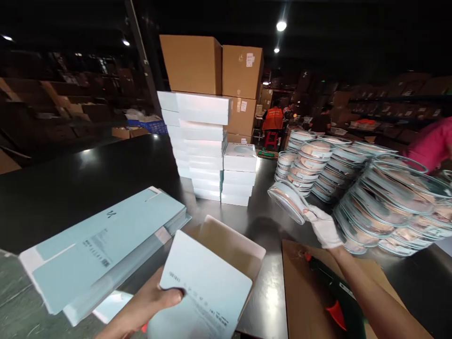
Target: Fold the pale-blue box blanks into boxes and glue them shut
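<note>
My left hand (155, 299), bare, grips a pale blue cardboard box (208, 282) with its thumb on the printed face. The box is tilted and its upper end gapes open. In my right hand (323, 226), which wears a white glove, is a round, clear-rimmed pack (287, 200), held tilted by its edge above the table. What is inside the pack is hard to make out. Just right of that hand rise stacks of similar round packs (384, 212). Left of the box lies a pile of flattened pale blue cartons (106, 245).
A dark glue gun (335, 287) with an orange trigger lies on a cardboard sheet (296, 292) beneath my right forearm. White boxes (205, 150) are stacked at the table's (88, 174) middle, before large brown cartons (242, 70). A person in pink (432, 143) is at far right.
</note>
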`<state>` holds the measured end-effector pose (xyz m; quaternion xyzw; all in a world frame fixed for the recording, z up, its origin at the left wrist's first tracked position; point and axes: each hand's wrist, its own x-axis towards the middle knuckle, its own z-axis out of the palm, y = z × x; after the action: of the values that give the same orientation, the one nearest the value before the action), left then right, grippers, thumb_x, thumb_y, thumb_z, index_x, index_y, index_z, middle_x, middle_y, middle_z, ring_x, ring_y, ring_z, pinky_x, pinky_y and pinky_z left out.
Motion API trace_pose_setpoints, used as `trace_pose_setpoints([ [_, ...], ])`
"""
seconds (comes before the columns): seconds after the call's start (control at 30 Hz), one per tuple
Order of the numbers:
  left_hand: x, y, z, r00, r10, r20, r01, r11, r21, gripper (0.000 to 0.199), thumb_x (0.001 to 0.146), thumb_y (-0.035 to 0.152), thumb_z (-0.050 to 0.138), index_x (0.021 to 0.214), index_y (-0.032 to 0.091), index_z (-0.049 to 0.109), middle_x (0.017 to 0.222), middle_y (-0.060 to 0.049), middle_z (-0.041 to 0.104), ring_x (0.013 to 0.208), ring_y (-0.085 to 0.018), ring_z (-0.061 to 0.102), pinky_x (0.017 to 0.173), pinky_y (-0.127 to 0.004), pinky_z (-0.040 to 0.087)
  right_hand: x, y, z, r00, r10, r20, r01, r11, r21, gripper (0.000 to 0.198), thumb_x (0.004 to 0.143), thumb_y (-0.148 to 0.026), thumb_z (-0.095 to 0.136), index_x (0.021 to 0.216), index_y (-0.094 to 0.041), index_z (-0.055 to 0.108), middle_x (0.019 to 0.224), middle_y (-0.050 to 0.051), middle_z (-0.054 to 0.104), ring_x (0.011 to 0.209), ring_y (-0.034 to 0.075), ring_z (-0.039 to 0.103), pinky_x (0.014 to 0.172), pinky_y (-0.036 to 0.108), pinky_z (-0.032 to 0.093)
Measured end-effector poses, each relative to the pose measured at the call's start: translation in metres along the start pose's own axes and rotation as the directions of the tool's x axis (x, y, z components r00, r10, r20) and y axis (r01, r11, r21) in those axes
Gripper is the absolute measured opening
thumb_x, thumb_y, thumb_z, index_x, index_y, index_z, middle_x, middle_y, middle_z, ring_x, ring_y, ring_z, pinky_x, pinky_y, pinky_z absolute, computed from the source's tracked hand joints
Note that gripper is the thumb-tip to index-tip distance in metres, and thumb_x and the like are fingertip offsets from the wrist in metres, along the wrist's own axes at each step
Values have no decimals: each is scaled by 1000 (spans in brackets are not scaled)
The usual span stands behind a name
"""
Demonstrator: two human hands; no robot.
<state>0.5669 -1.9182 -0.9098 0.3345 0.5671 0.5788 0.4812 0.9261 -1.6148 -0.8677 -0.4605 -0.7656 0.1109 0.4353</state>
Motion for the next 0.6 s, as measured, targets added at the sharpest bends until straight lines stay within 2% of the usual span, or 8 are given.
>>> trace_pose_setpoints([
  [0.17,20,1,-14,954,78,289,-112,988,102,86,53,90,76,102,20,82,90,-14,79,94,-41,74,82,-50,62,-30,-85,-64,908,-413,72,401,906,133,38,97,-60,58,109,-32,79,118,5,79,109,27,76,94,45,64],
  [0.23,24,11,-11,948,111,297,-164,973,161,88,54,95,69,98,20,82,87,-14,78,92,-39,74,79,-47,62,-35,-121,-84,774,-618,137,627,778,-33,26,99,-47,60,112,-37,79,112,4,81,103,26,78,79,37,66],
  [0.3,26,24,-1,929,191,316,-251,955,161,82,58,94,69,91,20,82,79,-11,75,87,-37,73,76,-44,62,-40,-150,-92,568,-795,211,821,531,-210,24,99,-37,61,118,-38,76,108,4,81,100,25,79,70,32,65],
  [0.37,27,32,13,899,282,335,-337,934,116,69,61,84,76,86,20,81,74,-7,72,79,-31,70,79,-43,61,-49,-166,-89,414,-880,232,899,356,-253,21,99,-36,62,117,-38,73,104,2,80,105,24,77,82,34,65],
  [0.4,28,31,21,892,319,321,-364,927,93,62,62,77,81,86,20,80,74,-6,70,76,-29,68,82,-42,61,-56,-169,-84,396,-898,191,905,346,-249,19,97,-34,66,114,-40,72,103,0,79,111,24,75,94,37,63],
  [0.43,29,26,28,892,344,293,-380,922,76,57,62,71,84,86,20,79,74,-4,69,75,-27,66,85,-42,60,-65,-169,-78,429,-894,124,889,395,-230,22,94,-30,68,113,-41,71,106,-1,78,119,25,71,104,41,58],
  [0.5,31,7,39,905,375,203,-393,918,57,51,62,64,85,87,20,76,76,-3,68,77,-27,65,86,-41,59,-86,-163,-62,640,-765,-79,757,644,-109,35,91,-18,68,118,-41,66,124,1,71,132,27,62,115,49,49],
  [0.6,32,-33,48,926,369,82,-374,926,54,42,71,58,79,86,20,70,74,-3,66,75,-27,66,77,-39,59,-122,-151,-33,922,-324,-213,377,878,295,29,98,-22,62,122,-37,57,142,4,60,135,28,58,115,50,48],
])
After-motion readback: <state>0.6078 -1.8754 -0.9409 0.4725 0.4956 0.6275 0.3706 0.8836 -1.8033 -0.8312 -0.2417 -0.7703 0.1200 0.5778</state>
